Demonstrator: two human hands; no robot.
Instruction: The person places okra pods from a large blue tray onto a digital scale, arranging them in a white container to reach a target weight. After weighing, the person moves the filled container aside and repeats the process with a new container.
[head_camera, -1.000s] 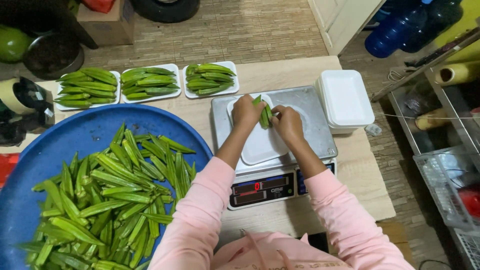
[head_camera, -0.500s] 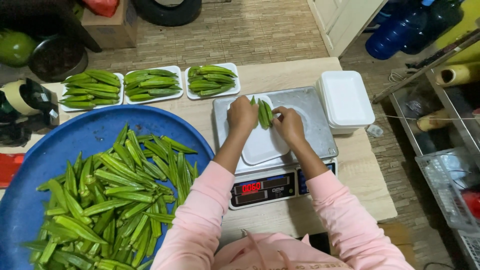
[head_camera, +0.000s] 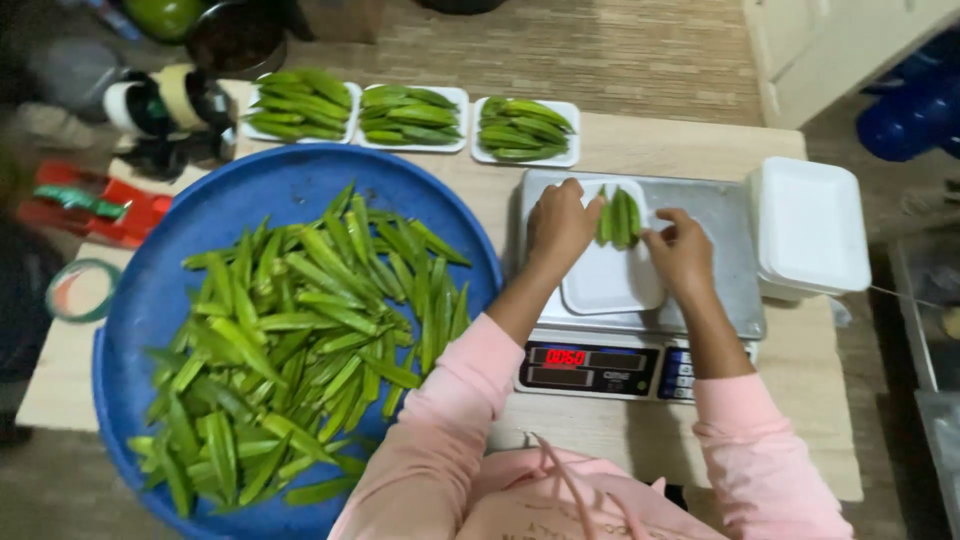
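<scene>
A small white foam tray (head_camera: 610, 280) lies on the steel platform of a digital scale (head_camera: 728, 230). A few green okra pods (head_camera: 620, 217) rest side by side at the tray's far end. My left hand (head_camera: 558, 228) touches the pods from the left, and my right hand (head_camera: 680, 250) sits at their right, fingertips close to them. Both hands press in around the pods rather than lifting them. A big round blue tub (head_camera: 290, 190) to the left holds a heap of loose okra (head_camera: 300, 340).
Three filled white trays of okra (head_camera: 412, 116) line the table's far edge. A stack of white foam trays (head_camera: 810, 228) stands right of the scale. Tape rolls (head_camera: 160, 100) and a red packet (head_camera: 90, 205) lie at the far left. The scale's red display (head_camera: 565, 357) faces me.
The view has shifted slightly. My hands stay at the okra on the tray, nudging the pods together; the pods have shifted only a little.
</scene>
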